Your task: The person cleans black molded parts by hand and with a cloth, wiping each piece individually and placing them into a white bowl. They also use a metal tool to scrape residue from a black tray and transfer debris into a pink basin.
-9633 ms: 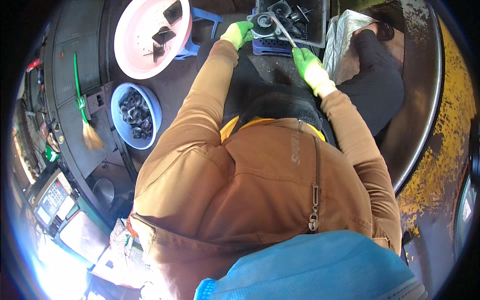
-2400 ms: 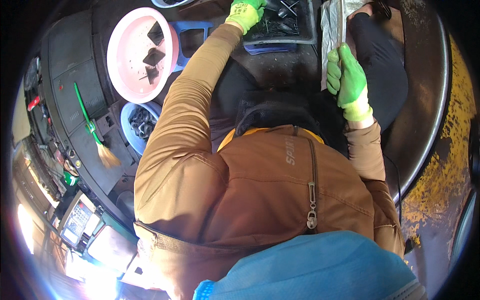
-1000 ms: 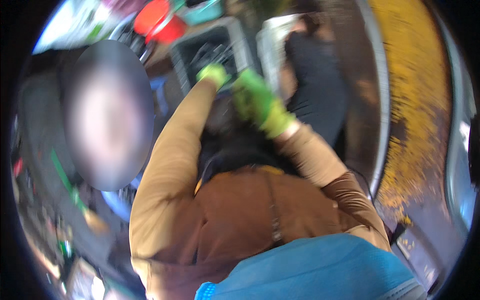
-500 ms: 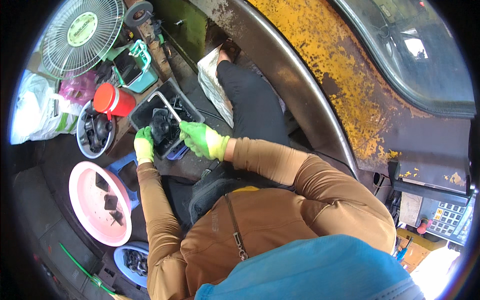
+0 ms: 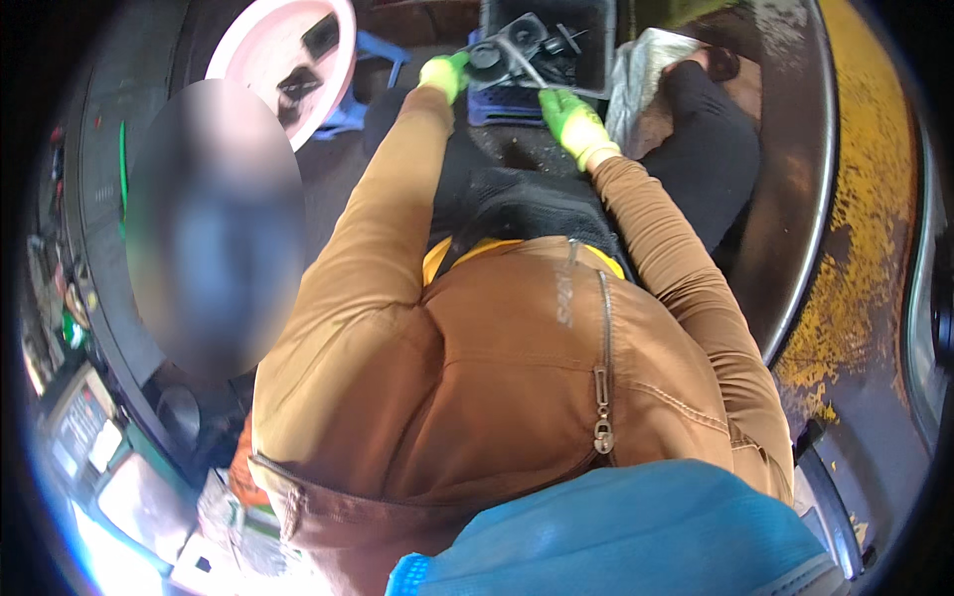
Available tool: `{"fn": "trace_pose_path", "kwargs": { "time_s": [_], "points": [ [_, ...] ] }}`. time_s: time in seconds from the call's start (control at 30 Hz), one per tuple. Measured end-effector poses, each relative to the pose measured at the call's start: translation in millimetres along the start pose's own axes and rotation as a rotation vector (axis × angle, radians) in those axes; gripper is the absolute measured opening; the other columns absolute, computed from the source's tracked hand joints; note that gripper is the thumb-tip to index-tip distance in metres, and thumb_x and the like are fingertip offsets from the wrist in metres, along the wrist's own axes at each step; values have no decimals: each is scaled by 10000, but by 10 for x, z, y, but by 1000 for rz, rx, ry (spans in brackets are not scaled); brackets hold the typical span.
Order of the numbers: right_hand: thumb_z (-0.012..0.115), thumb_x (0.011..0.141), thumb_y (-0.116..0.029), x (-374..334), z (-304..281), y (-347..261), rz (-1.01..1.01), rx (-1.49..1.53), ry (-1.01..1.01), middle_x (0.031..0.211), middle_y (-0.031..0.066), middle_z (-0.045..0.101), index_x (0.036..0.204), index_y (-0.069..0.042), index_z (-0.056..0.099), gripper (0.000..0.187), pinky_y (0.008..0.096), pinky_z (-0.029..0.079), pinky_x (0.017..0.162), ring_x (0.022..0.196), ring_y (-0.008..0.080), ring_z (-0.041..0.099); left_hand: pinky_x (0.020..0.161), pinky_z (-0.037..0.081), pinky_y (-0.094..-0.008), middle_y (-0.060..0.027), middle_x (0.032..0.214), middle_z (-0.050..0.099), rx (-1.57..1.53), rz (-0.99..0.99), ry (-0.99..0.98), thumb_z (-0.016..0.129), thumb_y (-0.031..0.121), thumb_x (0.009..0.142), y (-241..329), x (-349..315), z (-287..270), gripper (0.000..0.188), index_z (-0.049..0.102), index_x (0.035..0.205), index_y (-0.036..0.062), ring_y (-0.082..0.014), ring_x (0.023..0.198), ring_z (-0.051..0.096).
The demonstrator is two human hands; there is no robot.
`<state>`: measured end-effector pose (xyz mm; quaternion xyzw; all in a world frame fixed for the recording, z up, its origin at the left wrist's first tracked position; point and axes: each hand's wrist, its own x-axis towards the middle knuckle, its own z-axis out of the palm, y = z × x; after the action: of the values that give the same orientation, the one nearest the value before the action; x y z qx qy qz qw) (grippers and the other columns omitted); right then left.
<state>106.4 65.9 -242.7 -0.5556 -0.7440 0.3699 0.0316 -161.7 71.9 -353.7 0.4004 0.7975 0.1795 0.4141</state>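
Note:
My left hand [image 5: 444,77], in a yellow-green glove, is closed at the side of a round black part [image 5: 487,62] and appears to hold it. In my right hand [image 5: 576,124], gloved alike, is one end of a bent metal rod [image 5: 524,66]. The rod slants up and left over the black part. Both hands work at the near edge of a dark plastic crate [image 5: 595,28] with more black parts [image 5: 525,32] in it. The fingertips of my left hand are partly hidden.
A blue-purple plastic stand [image 5: 497,107] shows under the crate. To the left, a pink basin [image 5: 343,72] with dark square pieces rests by a blue stool [image 5: 376,50]. A worn yellow machine [image 5: 870,199] curves along the right. A blurred patch [image 5: 214,238] hides the left side.
The view has swung to the left, so crate, basin and hands sit higher and further right in the picture. The rod stays in my right hand, my left hand at the black part.

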Motion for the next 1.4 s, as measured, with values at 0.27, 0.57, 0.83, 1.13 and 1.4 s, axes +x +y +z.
{"fn": "trace_pose_path", "kwargs": {
  "time_s": [0.27,0.57,0.83,1.13,1.4],
  "points": [
    [338,958,-466,-21,45,-4,12,-96,12,1117,258,600,1082,-52,602,506,481,428,917,1060,442,551,803,515,-368,-160,1070,664,-2,260,474,708,305,704,225,-145,119,435,670,1062,62,-306,902,648],
    [335,976,-442,-198,-103,-164,-207,39,121,1057,250,611,1065,-50,555,458,494,436,876,1017,441,558,874,485,-428,-115,1057,669,269,464,258,796,403,641,538,-416,88,521,669,1090,173,-343,1007,609],
    [366,965,-473,-28,86,37,-115,-62,51,997,268,614,986,-53,552,460,515,430,835,971,470,557,881,483,-409,-142,1067,662,128,516,274,814,304,659,365,-297,196,538,631,1130,119,-346,1009,611],
    [350,970,-432,-24,116,136,-252,-109,46,1020,266,613,1052,-58,558,436,502,438,854,992,454,561,909,474,-408,-145,1139,631,171,427,236,814,341,657,402,-303,176,589,616,1160,106,-346,1054,593],
    [385,972,-426,-5,128,122,-119,-67,46,980,292,601,1031,-65,538,397,524,437,815,959,477,554,914,469,-421,-160,1125,631,141,478,227,807,336,649,322,-215,218,585,617,1151,101,-362,1059,585]
  ]
}}
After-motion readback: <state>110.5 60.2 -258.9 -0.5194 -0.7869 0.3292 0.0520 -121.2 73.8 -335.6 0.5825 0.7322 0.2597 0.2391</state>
